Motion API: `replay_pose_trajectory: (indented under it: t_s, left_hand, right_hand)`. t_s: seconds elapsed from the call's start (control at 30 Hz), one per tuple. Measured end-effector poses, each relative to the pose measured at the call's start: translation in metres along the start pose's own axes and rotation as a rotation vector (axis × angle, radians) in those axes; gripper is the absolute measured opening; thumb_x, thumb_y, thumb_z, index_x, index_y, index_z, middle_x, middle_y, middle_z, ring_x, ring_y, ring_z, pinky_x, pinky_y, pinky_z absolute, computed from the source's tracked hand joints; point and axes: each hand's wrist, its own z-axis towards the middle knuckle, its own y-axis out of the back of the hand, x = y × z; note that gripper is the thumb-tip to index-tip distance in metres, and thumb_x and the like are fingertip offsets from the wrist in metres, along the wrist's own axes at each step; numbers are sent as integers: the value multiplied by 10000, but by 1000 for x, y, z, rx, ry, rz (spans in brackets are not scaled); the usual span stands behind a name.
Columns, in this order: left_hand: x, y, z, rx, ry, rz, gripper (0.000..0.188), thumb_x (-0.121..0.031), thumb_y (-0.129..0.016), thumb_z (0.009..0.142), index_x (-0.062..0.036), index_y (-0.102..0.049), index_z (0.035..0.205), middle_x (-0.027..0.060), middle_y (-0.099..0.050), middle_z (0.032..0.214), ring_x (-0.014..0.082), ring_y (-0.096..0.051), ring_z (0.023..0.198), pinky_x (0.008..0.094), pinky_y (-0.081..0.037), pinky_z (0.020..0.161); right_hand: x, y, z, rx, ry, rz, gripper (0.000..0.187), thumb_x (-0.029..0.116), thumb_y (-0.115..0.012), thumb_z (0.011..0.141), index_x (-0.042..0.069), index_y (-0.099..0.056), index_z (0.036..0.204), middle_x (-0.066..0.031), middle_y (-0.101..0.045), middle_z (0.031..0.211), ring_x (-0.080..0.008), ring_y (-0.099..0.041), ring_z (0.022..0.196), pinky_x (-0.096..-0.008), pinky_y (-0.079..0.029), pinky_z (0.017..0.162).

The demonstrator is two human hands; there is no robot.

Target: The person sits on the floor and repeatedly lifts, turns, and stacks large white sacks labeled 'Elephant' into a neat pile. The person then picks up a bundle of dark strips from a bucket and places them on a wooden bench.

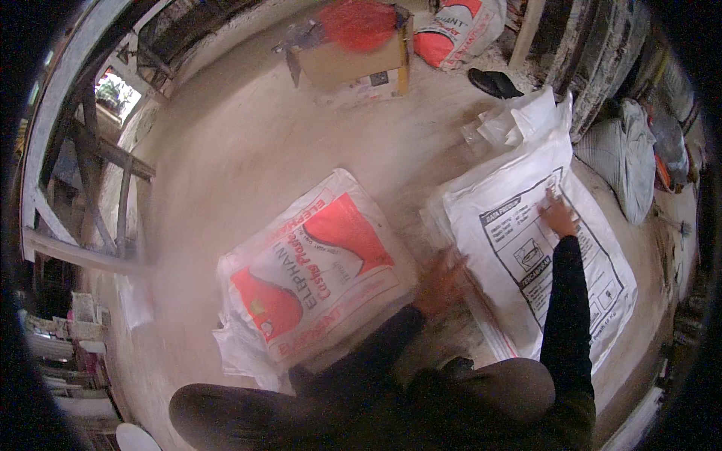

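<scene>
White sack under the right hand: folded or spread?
Spread: the sack lies flat, its printed side facing up, with the right hand over it.

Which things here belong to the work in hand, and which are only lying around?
Likely part of the work:
Stack of white printed sacks, right hand on it, blurred left hand by its edge
Nearer red-and-white sack, beside the left hand

Seemingly just lying about:
Cardboard box with red item on top
Rear red-and-white sack
Black shoe-like object
Grey bundle
</scene>
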Motion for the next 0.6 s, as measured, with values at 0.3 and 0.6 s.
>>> replay_pose_trajectory:
  t_s: [0.3,0.6]
  left_hand:
    - [13,125,-138,44,440,878,504,-251,-589,686,-126,-472,1160,101,-430,1204,309,-368,1145,558,-221,928]
    - [-65,235,-73,-139,444,800,224,-98,-549,672,-44,-592,885,112,-558,912,305,-498,862,396,-385,769]
  right_hand:
    - [205,84,-155,-95,1139,221,367,244,-634,725,66,-554,1036,-148,-578,1003,-286,-566,890,-383,-446,751]
    - [313,6,-172,28,1439,88,398,358,-581,753,146,-550,1089,-100,-568,1072,-270,-532,981,-549,-287,920]
